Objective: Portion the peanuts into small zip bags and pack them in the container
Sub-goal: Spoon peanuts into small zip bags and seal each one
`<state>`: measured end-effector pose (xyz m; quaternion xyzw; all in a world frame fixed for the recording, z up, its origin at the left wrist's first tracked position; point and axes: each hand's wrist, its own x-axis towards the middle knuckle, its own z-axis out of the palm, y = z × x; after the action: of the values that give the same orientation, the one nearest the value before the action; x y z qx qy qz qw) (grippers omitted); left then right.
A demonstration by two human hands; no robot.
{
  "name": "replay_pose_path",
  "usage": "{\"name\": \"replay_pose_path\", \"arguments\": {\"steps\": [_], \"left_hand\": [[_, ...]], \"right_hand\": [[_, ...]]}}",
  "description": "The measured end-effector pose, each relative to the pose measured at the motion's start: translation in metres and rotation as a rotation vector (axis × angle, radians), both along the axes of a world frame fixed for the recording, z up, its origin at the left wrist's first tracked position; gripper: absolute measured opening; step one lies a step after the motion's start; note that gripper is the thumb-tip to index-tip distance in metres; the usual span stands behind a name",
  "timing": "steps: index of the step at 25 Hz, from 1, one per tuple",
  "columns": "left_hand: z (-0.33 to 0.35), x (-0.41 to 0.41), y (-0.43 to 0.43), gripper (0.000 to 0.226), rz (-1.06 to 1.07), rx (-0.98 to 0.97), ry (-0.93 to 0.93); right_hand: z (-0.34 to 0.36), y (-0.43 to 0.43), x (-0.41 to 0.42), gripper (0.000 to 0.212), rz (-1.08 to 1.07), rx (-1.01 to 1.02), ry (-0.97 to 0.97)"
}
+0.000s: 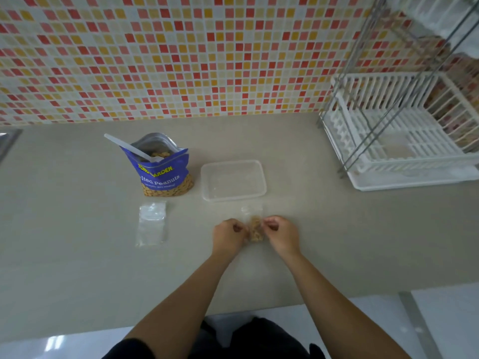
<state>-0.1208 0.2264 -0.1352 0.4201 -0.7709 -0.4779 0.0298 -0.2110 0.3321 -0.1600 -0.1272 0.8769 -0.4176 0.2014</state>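
Peanuts (256, 230) in small zip bag (253, 221), pinched between left hand (229, 235) and right hand (281, 233). Risk of spill if seal half-pressed, or if tipped toward far container (233, 180).

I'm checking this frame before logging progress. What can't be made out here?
- Head view: whether the small zip bag is sealed; the left hand and right hand cover its sides, and it is small and blurred.
- How many peanuts remain in the peanut bag; its printed front hides them.
- The spoon bowl, sunk inside that bag.
- Whether the container holds anything; clear plastic, too faint.
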Motion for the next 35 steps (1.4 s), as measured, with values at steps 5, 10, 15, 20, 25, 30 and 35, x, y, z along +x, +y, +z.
{"name": "replay_pose_path", "arguments": {"steps": [5,10,15,20,25,30,35], "left_hand": [[0.013,0.026,-0.019,0.029,-0.005,-0.146,-0.026],[0.027,0.062,-0.088,0.013,0.094,-0.259,0.023],[0.015,0.1,-0.165,0.023,0.001,-0.403,-0.062],[0.002,0.102,-0.201,0.036,-0.279,-0.574,-0.18],[-0.003,0.106,-0.208,0.019,-0.39,-0.7,-0.184],[0.012,0.115,-0.222,0.008,-0.402,-0.554,-0.01],[0.053,0.127,-0.231,0.006,-0.172,0.146,0.22]], "right_hand": [[0.013,-0.005,0.001,0.016,0.048,0.007,0.201],[0.026,-0.059,0.042,0.015,0.316,-0.09,0.286],[0.014,-0.129,0.094,0.025,0.502,-0.039,0.174],[0.003,-0.181,0.123,0.041,0.477,0.089,0.126],[-0.003,-0.194,0.136,0.05,0.369,0.134,0.122],[0.0,-0.192,0.136,0.043,0.304,-0.005,0.072],[0.023,-0.18,0.151,0.021,0.137,-0.36,-0.147]]}}
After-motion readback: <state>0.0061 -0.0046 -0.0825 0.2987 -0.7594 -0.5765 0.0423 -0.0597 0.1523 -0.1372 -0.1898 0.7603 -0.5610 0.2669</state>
